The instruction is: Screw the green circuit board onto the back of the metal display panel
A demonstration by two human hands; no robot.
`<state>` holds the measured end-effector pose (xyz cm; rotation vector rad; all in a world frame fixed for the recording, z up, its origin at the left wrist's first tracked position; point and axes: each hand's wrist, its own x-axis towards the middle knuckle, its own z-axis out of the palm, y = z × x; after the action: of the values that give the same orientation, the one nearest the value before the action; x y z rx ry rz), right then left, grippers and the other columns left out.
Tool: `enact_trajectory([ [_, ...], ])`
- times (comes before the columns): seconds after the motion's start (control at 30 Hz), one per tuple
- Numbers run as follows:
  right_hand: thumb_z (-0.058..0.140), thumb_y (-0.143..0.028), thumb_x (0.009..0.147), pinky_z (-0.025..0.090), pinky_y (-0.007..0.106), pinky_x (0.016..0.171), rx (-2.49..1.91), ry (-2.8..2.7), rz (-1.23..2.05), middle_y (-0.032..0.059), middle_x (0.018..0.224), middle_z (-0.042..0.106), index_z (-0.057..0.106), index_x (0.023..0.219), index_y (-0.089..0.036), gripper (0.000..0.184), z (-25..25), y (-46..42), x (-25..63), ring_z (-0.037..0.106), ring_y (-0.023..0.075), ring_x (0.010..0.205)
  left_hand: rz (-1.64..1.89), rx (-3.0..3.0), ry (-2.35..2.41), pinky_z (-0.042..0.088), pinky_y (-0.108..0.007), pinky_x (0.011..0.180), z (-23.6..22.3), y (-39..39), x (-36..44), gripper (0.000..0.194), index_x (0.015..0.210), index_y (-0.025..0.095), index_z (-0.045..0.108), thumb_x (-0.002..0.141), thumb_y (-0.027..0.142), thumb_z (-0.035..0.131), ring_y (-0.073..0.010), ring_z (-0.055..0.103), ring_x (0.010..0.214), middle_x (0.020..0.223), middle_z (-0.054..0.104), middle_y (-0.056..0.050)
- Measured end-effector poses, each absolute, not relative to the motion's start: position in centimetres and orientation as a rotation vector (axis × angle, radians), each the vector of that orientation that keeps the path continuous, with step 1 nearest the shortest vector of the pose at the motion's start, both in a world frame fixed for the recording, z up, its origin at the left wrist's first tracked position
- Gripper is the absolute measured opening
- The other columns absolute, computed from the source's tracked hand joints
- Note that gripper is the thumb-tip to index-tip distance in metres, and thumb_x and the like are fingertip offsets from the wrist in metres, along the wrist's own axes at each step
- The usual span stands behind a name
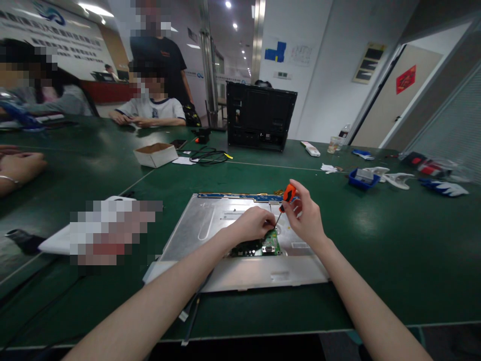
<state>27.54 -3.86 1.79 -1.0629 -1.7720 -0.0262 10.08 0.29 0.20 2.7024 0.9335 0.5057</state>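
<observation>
An orange and black screwdriver [288, 193] is gripped by its handle in my right hand [306, 213], its shaft slanting down to the left. The tip reaches the upper edge of a green circuit board [276, 241]. My left hand [256, 223] is closed over the board beside the tip, fingers pinched; whatever lies between them is hidden. The board sits on a silver metal display panel [188, 235] lying flat on the table. Along the panel's far edge runs a blue circuit strip [233, 197]. Loose cables [191, 318] hang out at its near left.
Beyond the panel stand a black monitor casing [261, 115], a white box [156, 155] and a coiled black cable [210, 156]. A blue tray [363, 179] and gloves [443, 188] lie to the right. Several people sit or stand across the green table [394, 255]; another person's hand [22, 168] rests at left.
</observation>
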Motion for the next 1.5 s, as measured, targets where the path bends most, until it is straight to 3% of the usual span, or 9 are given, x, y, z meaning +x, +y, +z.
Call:
enact_trajectory([
  [0.27,0.062,-0.030,0.090,0.048,0.023,0.049,-0.998,-1.752,-0.073,-0.0014,0.087,0.060,0.047,0.132,-0.028,0.044,1.65,-3.55,27.63,0.056,0.0098,0.054,0.488,2.712,0.942,0.043,-0.023,0.064,0.30,0.25,10.10,0.018,0.083,0.018,0.077,0.077,0.008,0.063,-0.0179,0.067,0.071,0.077,0.076,-0.003],
  [0.5,0.056,-0.025,0.093,0.050,0.024,0.051,-0.998,-1.777,-0.096,0.0018,0.093,0.059,0.047,0.137,-0.029,0.045,1.94,-3.71,27.60,0.057,0.0113,0.060,0.485,2.700,0.940,0.042,-0.023,0.064,0.31,0.21,10.12,0.018,0.082,0.018,0.077,0.077,0.007,0.063,-0.0179,0.066,0.070,0.077,0.076,-0.003],
  [0.63,0.054,-0.023,0.091,0.048,0.023,0.047,-1.021,-1.766,-0.057,0.0015,0.091,0.064,0.040,0.142,-0.027,0.052,1.83,-3.82,27.51,0.056,0.0106,0.055,0.484,2.699,0.941,0.041,-0.023,0.063,0.30,0.27,10.14,0.017,0.083,0.017,0.077,0.078,0.008,0.064,-0.0176,0.066,0.069,0.077,0.076,-0.003],
  [0.83,0.059,-0.027,0.090,0.048,0.022,0.047,-1.019,-1.759,-0.056,-0.0029,0.079,0.062,0.042,0.136,-0.026,0.050,1.68,-3.72,27.45,0.056,0.0098,0.049,0.489,2.710,0.940,0.041,-0.023,0.064,0.31,0.27,10.13,0.017,0.082,0.018,0.077,0.077,0.007,0.064,-0.0179,0.067,0.071,0.077,0.076,-0.003],
  [1.1,0.059,-0.029,0.092,0.050,0.025,0.050,-1.004,-1.765,-0.130,0.0012,0.093,0.056,0.048,0.134,-0.030,0.043,1.93,-3.65,27.57,0.057,0.0107,0.058,0.511,2.723,0.940,0.043,-0.023,0.064,0.26,0.24,10.10,0.017,0.081,0.019,0.077,0.077,0.009,0.063,-0.0174,0.067,0.070,0.076,0.076,-0.003],
  [1.3,0.056,-0.025,0.092,0.048,0.024,0.046,-1.030,-1.746,-0.076,0.0011,0.089,0.062,0.037,0.143,-0.027,0.054,1.80,-3.87,27.43,0.056,0.0112,0.053,0.511,2.726,0.936,0.042,-0.023,0.063,0.27,0.18,10.12,0.018,0.081,0.018,0.077,0.076,0.009,0.063,-0.0171,0.066,0.068,0.075,0.076,-0.003],
  [1.5,0.060,-0.027,0.090,0.047,0.023,0.045,-1.027,-1.745,-0.088,-0.0022,0.081,0.062,0.042,0.134,-0.025,0.048,1.71,-3.80,27.46,0.055,0.0098,0.049,0.504,2.720,0.944,0.043,-0.023,0.064,0.33,0.15,10.14,0.017,0.081,0.019,0.077,0.076,0.009,0.064,-0.0173,0.067,0.070,0.075,0.075,-0.003],
])
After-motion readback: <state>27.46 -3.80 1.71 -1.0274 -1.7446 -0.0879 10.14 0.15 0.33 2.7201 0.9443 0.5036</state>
